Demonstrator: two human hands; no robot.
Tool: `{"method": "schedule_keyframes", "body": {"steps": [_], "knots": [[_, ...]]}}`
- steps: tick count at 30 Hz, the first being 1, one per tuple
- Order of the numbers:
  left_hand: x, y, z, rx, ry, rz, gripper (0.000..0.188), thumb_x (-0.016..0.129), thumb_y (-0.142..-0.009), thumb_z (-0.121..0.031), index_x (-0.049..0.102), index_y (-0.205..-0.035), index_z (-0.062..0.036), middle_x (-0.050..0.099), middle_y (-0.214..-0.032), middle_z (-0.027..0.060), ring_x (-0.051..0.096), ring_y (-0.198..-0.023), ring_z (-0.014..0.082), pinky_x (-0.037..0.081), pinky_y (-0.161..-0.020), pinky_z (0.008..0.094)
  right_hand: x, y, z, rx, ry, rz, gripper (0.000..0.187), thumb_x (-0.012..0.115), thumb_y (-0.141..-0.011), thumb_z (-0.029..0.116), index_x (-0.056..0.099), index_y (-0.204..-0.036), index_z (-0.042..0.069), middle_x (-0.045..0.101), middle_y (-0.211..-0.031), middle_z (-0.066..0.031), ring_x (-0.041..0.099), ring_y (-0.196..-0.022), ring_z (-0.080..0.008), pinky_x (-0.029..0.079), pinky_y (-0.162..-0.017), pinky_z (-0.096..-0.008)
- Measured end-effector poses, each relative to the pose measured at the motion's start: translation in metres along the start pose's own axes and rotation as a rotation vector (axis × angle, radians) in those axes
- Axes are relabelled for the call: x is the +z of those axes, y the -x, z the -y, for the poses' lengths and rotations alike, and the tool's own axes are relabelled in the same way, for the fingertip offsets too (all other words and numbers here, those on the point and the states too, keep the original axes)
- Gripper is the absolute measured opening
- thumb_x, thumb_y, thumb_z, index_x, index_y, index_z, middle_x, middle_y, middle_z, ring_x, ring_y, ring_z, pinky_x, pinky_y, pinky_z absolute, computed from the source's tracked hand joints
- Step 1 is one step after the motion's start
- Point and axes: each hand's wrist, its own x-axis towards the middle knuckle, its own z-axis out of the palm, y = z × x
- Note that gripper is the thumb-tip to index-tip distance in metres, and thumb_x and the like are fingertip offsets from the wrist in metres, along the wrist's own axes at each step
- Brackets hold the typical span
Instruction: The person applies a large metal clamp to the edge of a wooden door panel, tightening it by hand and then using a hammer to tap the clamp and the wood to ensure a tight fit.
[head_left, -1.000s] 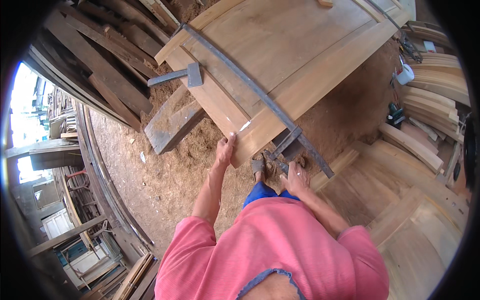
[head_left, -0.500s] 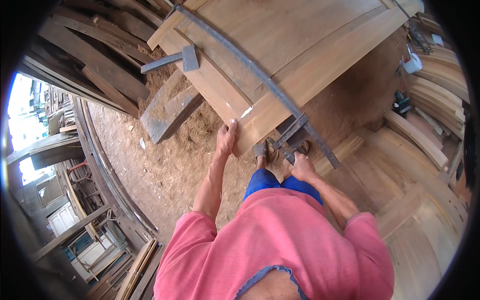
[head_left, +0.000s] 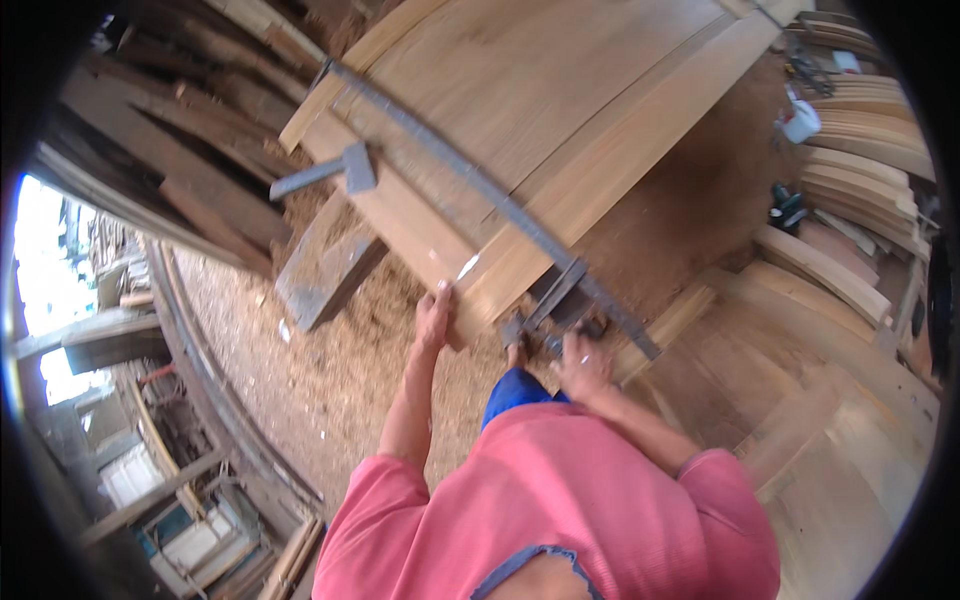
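A pale wooden panel door [head_left: 540,70] lies raised above the ground, with a long metal bar clamp [head_left: 440,150] across it. My left hand [head_left: 434,318] is closed on the door's near corner, thumb on top. At the clamp's near end, beside the sliding jaw [head_left: 560,290], my right hand [head_left: 585,368] is at the screw handle. Its fingers look curled there, though blur and the hand itself hide most of the grip. A hammer [head_left: 358,168] rests on the door's left end rail. A small white mark [head_left: 468,265] shows near the corner joint.
A thick timber block [head_left: 330,270] is under the door's left side, amid sawdust. Dark planks [head_left: 170,160] are piled at far left. Curved wooden pieces [head_left: 860,190], a white container [head_left: 800,120] and a green power tool [head_left: 787,207] are on the right, with panels [head_left: 730,370] nearer.
The view has shifted, moving the door and clamp slightly left in the picture. My left hand keeps its corner hold. My right hand has changed its position around the clamp's handle.
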Motion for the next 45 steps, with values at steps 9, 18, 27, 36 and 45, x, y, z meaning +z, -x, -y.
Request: {"method": "schedule_keyframes", "body": {"steps": [9,18,27,36,45], "knots": [[0.004,0.011,-0.004,0.116,0.063,-0.002,0.045,0.062,-0.098,-0.047,0.064,-0.101,-0.0023,0.054,-0.084,-0.0024,0.046,-0.075,0.0081,0.038,-0.064,0.0257,0.027,-0.018,-0.027,0.124,-0.086,0.404,0.066,0.072,-0.082,0.025,0.045,-0.128,-0.014,0.069,-0.093,-0.0302,0.07,-0.087,-0.0451,0.057,-0.077,-0.0518],[0.006,0.014,-0.005,0.02,0.13,-0.013,0.042,0.064,-0.096,-0.049,0.063,-0.099,-0.0067,0.056,-0.088,-0.0047,0.047,-0.078,0.0066,0.039,-0.068,0.0233,0.028,-0.028,-0.041,0.006,-0.434,0.371,0.046,0.068,-0.079,0.013,0.053,-0.115,-0.011,0.064,-0.088,-0.0338,0.066,-0.094,-0.0475,0.053,-0.077,-0.0499],[-0.036,0.009,0.012,-0.066,0.412,0.104,0.082,0.059,-0.094,-0.061,0.043,-0.141,0.0038,0.058,-0.127,0.0139,0.057,-0.105,0.0185,0.047,-0.092,0.0358,0.0,-0.011,0.006,0.024,-0.141,0.084,0.043,0.073,-0.086,0.028,0.051,-0.114,0.003,0.065,-0.093,-0.0222,0.064,-0.086,-0.0456,0.051,-0.075,-0.0567],[-0.002,0.101,0.088,-0.402,0.18,0.894,0.078,0.072,-0.09,-0.031,0.034,-0.15,0.0013,0.046,-0.147,0.0198,0.046,-0.135,0.0295,0.034,-0.115,0.0432,0.013,-0.007,0.002,0.235,-0.079,0.15,0.032,0.072,-0.08,0.013,0.05,-0.1,0.002,0.065,-0.095,-0.0256,0.066,-0.092,-0.0452,0.051,-0.075,-0.0568],[0.189,0.089,0.103,-0.255,0.719,0.518,0.025,0.061,-0.096,-0.023,0.065,-0.108,-0.0016,0.07,-0.097,0.0099,0.067,-0.092,0.0209,0.053,-0.086,0.0347,0.021,-0.015,-0.018,0.051,-0.095,0.19,0.041,0.068,-0.075,0.01,0.056,-0.111,-0.005,0.066,-0.1,-0.0286,0.065,-0.093,-0.047,0.052,-0.08,-0.0541]]}}
